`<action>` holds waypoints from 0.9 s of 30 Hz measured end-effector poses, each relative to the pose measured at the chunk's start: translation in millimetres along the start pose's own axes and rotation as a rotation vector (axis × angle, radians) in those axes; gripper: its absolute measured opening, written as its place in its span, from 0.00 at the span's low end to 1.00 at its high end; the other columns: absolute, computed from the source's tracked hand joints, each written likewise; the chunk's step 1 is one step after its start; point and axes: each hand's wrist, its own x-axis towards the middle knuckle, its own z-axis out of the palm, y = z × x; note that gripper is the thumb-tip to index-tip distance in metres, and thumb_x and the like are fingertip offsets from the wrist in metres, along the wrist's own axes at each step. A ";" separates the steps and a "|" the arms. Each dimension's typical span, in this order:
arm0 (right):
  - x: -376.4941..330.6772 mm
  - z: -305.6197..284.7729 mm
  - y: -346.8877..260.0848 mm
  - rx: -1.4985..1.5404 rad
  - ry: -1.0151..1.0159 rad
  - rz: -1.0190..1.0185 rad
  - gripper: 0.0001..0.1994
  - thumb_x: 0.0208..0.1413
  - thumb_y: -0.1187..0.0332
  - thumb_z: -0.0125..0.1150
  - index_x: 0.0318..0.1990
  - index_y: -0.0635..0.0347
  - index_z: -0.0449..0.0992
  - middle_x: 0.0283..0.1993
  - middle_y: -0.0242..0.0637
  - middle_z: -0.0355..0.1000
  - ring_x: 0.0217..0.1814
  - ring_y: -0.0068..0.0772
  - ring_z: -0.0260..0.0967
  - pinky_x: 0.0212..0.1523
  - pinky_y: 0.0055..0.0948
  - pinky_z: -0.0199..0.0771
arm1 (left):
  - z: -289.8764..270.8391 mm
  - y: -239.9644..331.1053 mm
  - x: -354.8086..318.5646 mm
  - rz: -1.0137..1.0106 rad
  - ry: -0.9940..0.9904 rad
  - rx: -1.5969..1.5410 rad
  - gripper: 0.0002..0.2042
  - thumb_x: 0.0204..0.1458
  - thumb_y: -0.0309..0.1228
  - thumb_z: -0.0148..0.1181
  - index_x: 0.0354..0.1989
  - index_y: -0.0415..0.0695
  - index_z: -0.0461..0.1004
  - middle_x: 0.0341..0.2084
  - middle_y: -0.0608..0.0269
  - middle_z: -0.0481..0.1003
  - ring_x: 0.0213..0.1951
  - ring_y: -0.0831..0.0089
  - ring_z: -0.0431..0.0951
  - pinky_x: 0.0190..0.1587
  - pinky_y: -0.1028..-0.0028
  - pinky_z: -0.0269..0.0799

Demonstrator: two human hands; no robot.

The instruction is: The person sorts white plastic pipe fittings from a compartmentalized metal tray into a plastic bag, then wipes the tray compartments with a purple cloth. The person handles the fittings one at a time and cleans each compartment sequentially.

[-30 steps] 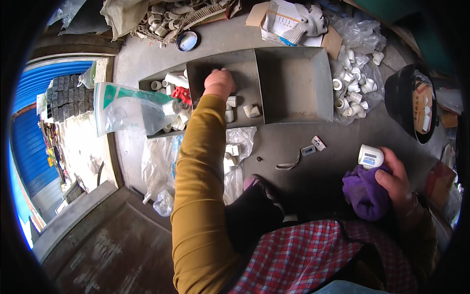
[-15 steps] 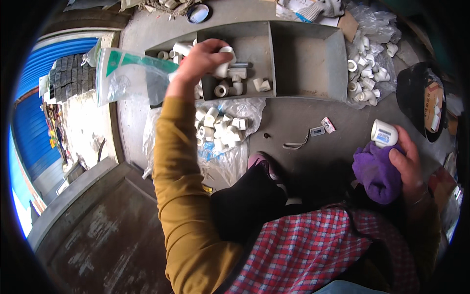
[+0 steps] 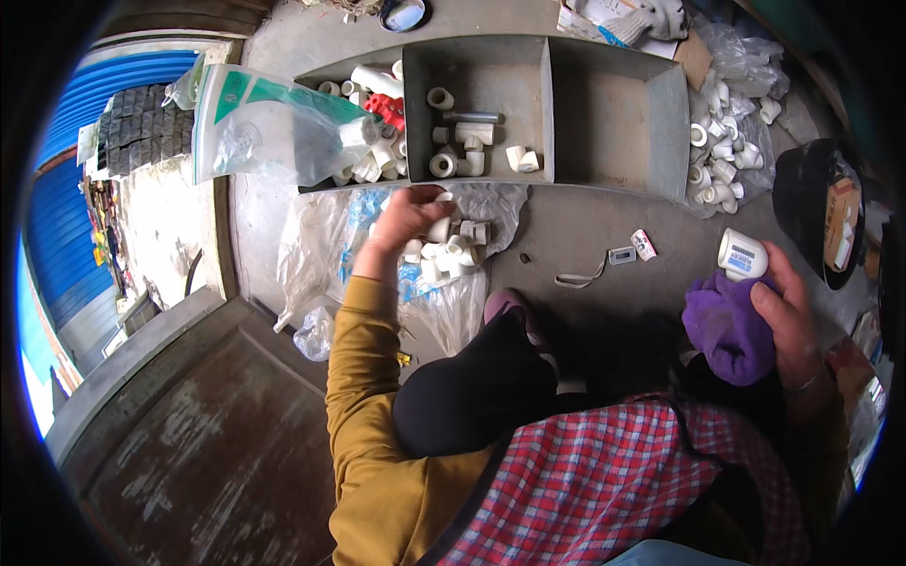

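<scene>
Landmark: the grey metal tray (image 3: pixel 618 118) on the floor, three compartments side by side.

Change: the left hand (image 3: pixel 408 221) is out of the tray. A second ago it was reaching into the middle compartment; half a second ago it was above the tray with a white piece in its grip. Now it is just on the near side of the tray, over the pile of pipe pieces (image 3: pixel 447 262) on a spread plastic bag (image 3: pixel 307 247).

Left fingers: they appear to pinch a white pipe piece (image 3: pixel 440 229); the back of the hand hides part of the grip. Whether that piece touches the pile, I cannot tell.

Right hand: near side of the tray, beyond its right end, well apart from it. Fingers of the right hand (image 3: pixel 789 307) are curled around a labelled pipe piece (image 3: pixel 743 255) and a purple cloth (image 3: pixel 731 328), thumb pressed on the cloth. No clear change in this grip.

Tray contents: loose white pieces and a metal rod (image 3: pixel 475 117) in the middle compartment; more white pieces and a red piece (image 3: pixel 385 110) in the left one.

Meaning, my judgement: the left-hand piece is being shifted from tray to pile, while the labelled one waits its turn.
</scene>
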 end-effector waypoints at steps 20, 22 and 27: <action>5.4 -3.5 2.8 0.020 -0.024 0.023 0.26 0.46 0.66 0.53 0.53 0.68 0.57 0.46 0.37 0.64 0.48 0.25 0.60 0.51 0.25 0.58 | -76.1 93.1 8.5 0.209 0.879 1.260 0.22 0.44 0.22 0.42 0.51 0.50 0.62 0.54 0.59 0.60 0.35 0.56 0.74 0.34 0.61 0.71; 4.4 -3.5 2.9 0.022 -0.012 0.017 0.26 0.46 0.66 0.52 0.53 0.69 0.57 0.46 0.37 0.64 0.48 0.25 0.61 0.51 0.24 0.58 | -92.7 85.0 6.8 0.210 0.887 1.300 0.20 0.44 0.22 0.43 0.50 0.46 0.62 0.48 0.56 0.64 0.35 0.57 0.74 0.34 0.61 0.71; 5.0 -3.0 -0.1 0.011 -0.022 0.023 0.25 0.46 0.67 0.52 0.53 0.69 0.57 0.46 0.37 0.64 0.48 0.25 0.61 0.51 0.24 0.58 | -112.5 43.0 21.0 0.013 0.844 1.206 0.10 0.48 0.26 0.43 0.39 0.43 0.67 0.40 0.53 0.66 0.37 0.53 0.73 0.35 0.61 0.70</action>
